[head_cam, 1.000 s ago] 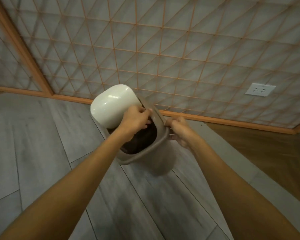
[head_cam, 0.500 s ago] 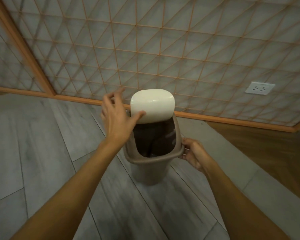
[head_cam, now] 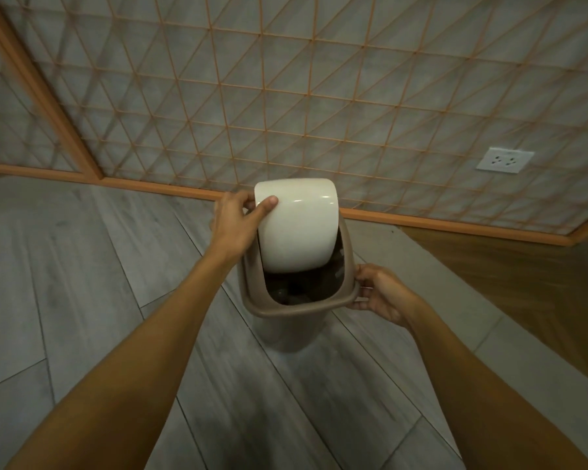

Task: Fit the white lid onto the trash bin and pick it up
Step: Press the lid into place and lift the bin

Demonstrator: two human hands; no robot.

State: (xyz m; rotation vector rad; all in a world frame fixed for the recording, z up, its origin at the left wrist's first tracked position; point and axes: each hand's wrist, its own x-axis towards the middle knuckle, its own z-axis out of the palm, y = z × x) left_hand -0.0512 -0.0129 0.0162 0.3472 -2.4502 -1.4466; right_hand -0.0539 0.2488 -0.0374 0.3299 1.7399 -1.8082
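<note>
Left hand: the left hand (head_cam: 235,222) now pinches the white lid (head_cam: 297,228) at its far-left corner, thumb on top; 0.5 s ago it lay open against it.
Right hand: the right hand (head_cam: 381,293) grips the trash bin (head_cam: 299,308) rim.
Lid: tilted over the bin's far half, near half uncovered.
Bin: upright on the floor (head_cam: 82,283).
Meaning: fitting unfinished, lift not begun.

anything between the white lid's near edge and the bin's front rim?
No object. In the head view, only the bin's dark open mouth separates the white lid from the front rim; its contents are too dim to identify.
</note>
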